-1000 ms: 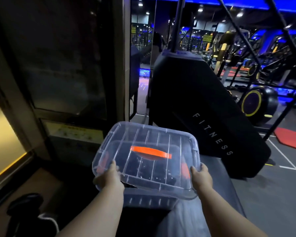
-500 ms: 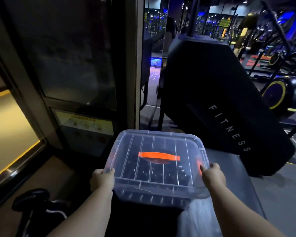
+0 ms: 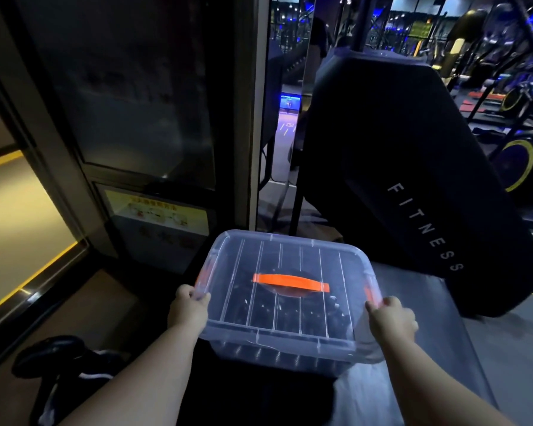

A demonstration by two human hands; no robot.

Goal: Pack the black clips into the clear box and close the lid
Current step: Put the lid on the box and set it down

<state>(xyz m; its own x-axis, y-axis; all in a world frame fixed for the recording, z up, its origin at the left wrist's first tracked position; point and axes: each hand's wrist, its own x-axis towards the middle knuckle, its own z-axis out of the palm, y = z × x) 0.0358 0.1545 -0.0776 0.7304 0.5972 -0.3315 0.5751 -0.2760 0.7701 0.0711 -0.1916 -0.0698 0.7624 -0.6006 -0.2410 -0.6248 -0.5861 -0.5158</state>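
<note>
So the see-through plastic storage box is right in the lower middle of the shot, with its clear ribbed plastic lid lying flat on top of it. A flat orange carry handle runs across the middle of the lid. There's also a small orange side latch on the left and another orange latch on the right.

You can make out the black clips through the lid, a dark pile down inside the box. It's too murky to count them.

The left grip, a bare hand, has its fingers curled over the lid's left edge, just below that latch. The right grip is doing the same on the right edge, fingers hooked on the rim right beside the other latch. So both are closed narrow on the lid.

The box's base is in shadow, so I honestly can't tell what it's resting on. A grey bench surface runs along its right side. Behind that there's a big black machine housing with white FITNESS lettering. Off to the left is a dark glass panel with a yellow sticker.
</note>
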